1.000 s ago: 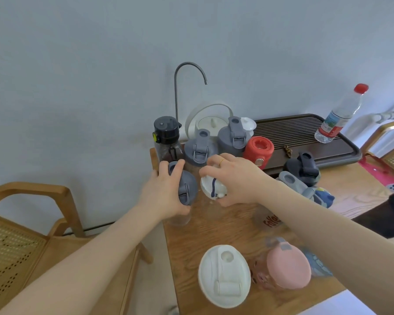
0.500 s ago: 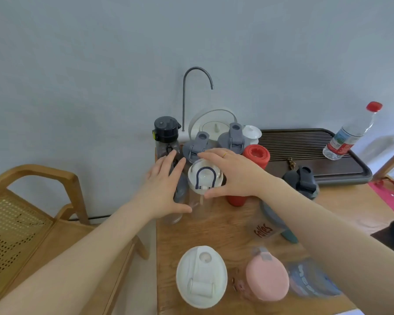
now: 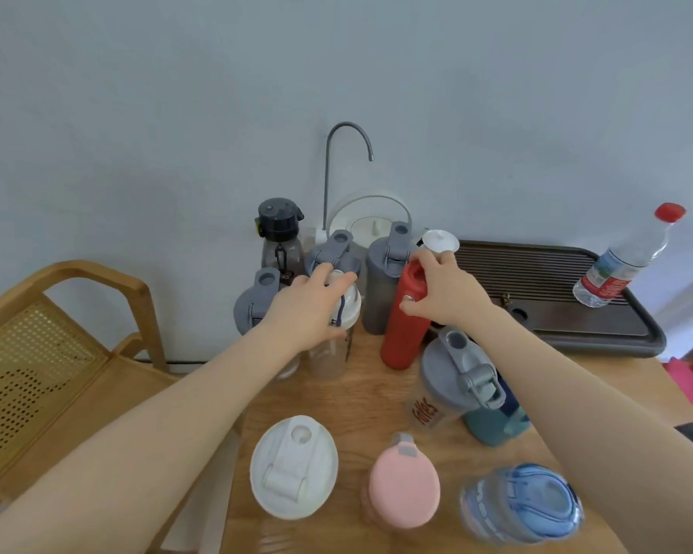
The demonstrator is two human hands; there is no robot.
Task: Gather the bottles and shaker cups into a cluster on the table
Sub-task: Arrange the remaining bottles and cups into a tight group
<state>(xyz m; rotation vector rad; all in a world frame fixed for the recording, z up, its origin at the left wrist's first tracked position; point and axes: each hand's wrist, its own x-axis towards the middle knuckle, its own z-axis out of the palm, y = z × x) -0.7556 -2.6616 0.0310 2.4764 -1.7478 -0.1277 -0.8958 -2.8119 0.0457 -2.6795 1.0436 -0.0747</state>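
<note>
1 head-worn view looks forward and down, close over the table (image 3: 377, 397), edges perhaps warped.

Right hand (image 3: 443, 291) left the white-lidded shaker (image 3: 343, 309) for the red bottle (image 3: 403, 333) at frame centre; left hand (image 3: 311, 309) took over the shaker.

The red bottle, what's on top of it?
The right hand is on top of the red bottle, fingers curled over its cap. The hand hides most of the cap.

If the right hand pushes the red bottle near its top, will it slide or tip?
The red bottle is tall and narrow, so a push high up probably tips it. The right hand grips near its cap. Its smooth wall may slip.
</note>
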